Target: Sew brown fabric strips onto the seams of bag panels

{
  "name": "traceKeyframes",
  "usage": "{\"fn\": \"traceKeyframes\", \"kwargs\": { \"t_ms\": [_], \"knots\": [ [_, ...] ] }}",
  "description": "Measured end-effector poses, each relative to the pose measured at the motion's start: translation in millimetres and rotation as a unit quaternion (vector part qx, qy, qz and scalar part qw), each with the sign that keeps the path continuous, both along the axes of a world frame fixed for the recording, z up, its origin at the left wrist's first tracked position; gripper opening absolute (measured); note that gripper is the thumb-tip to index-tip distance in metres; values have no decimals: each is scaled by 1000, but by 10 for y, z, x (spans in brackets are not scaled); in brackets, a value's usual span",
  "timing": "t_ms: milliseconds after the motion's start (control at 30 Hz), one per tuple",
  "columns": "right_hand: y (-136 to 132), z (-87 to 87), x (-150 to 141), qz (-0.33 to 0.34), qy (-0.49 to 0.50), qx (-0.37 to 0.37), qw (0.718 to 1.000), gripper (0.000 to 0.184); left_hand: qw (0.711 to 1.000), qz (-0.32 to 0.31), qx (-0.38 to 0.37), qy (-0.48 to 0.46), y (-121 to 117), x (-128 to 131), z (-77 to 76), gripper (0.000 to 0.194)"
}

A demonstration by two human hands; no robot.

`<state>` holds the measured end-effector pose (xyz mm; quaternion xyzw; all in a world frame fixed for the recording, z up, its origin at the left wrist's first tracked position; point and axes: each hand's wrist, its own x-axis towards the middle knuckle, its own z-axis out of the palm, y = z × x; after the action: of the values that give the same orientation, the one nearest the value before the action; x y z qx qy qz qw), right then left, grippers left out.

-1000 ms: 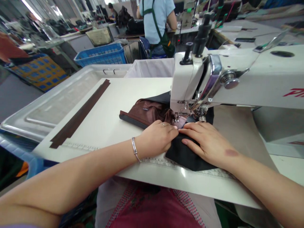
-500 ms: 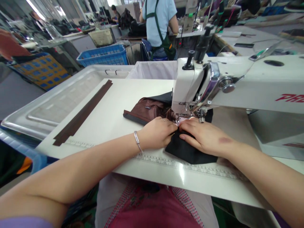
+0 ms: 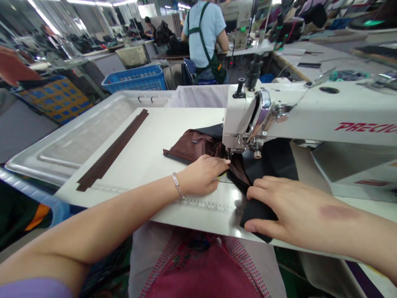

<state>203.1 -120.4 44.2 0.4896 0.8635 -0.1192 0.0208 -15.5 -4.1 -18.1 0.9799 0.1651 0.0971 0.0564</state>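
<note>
A dark fabric piece with a brown lining [image 3: 198,147] lies under the needle area of the white sewing machine [image 3: 240,124]. My left hand [image 3: 201,176] rests on its near edge, fingers stretched towards the presser foot, thumb apart below them. Right of the needle, my right hand [image 3: 279,203] grips a folded black part of the piece [image 3: 257,211], with its fingers over the top and its thumb at the near side. More black fabric [image 3: 277,159] spreads beneath the machine arm. The needle tip is hard to make out beside my left fingertips.
Brown strips [image 3: 113,151] lie on the left of the white worktop [image 3: 167,120], which has a printed ruler near its front. Beyond are a pale plastic tray [image 3: 40,145], a white-lined bin [image 3: 198,96] and a blue basket [image 3: 135,78]. A co-worker [image 3: 206,37] sits ahead.
My right hand has moved right and towards me, away from the needle, pulling the black fabric into a fold. My left hand stays near the needle, its fingers straighter. The view has shifted slightly.
</note>
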Motion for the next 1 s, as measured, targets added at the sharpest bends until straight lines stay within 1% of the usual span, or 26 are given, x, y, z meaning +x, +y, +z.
{"fn": "traceKeyframes", "kwargs": {
  "t_ms": [33,100,133,200,267,333,367,433,467,533,600,633,667,733,767,800,833,867,933,967,1000],
  "knots": [
    [-29,-10,-31,-11,2,7,1000,39,1000,-14,8,-9,-54,5,6,54],
    [-74,-6,-72,-9,10,18,1000,41,999,-39,13,-17,-165,58,24,59],
    [-94,9,-76,-3,18,25,1000,41,999,-45,8,-16,-214,102,34,57],
    [-138,57,-31,-8,43,30,999,39,999,-51,-10,-6,-286,208,52,41],
    [-191,91,95,-58,82,22,995,38,997,-61,-49,2,-327,308,62,29],
    [-248,60,282,-154,104,21,982,42,990,-86,-115,1,-358,383,61,29],
    [-271,9,383,-209,100,34,972,43,983,-97,-155,-3,-376,411,57,31],
    [-286,-158,562,-300,65,87,948,43,969,-107,-221,-11,-418,455,48,36],
    [-274,-262,628,-327,48,114,937,45,964,-104,-246,-11,-441,475,47,39],
    [-210,-463,695,-363,47,139,920,53,952,-90,-291,-4,-479,513,58,45],
    [-123,-601,694,-387,99,131,907,56,936,-79,-342,4,-509,537,82,50],
    [-87,-638,682,-394,131,121,902,53,925,-82,-371,3,-524,535,95,50],
    [-66,-655,672,-398,169,117,894,48,912,-91,-399,-1,-544,521,104,46],
    [-85,-653,680,-415,249,146,863,40,893,-116,-435,-22,-609,449,99,31],
    [-124,-644,704,-429,278,177,841,38,889,-128,-439,-36,-656,394,80,25],
    [-178,-634,740,-442,294,205,822,36,892,-136,-429,-50,-713,331,51,23],
    [-241,-623,779,-450,296,221,813,34,901,-138,-406,-63,-777,264,13,24],
    [-305,-608,812,-452,286,215,817,33,915,-137,-371,-75,-845,201,-30,26],
    [-412,-560,818,-426,228,200,852,29,941,-132,-299,-87,-983,101,-108,27],
    [-444,-523,777,-402,201,219,866,28,951,-130,-269,-86,-1047,70,-133,26],
    [-457,-483,703,-367,179,257,876,29,957,-128,-246,-83,-1103,50,-145,25]
  ]
}}
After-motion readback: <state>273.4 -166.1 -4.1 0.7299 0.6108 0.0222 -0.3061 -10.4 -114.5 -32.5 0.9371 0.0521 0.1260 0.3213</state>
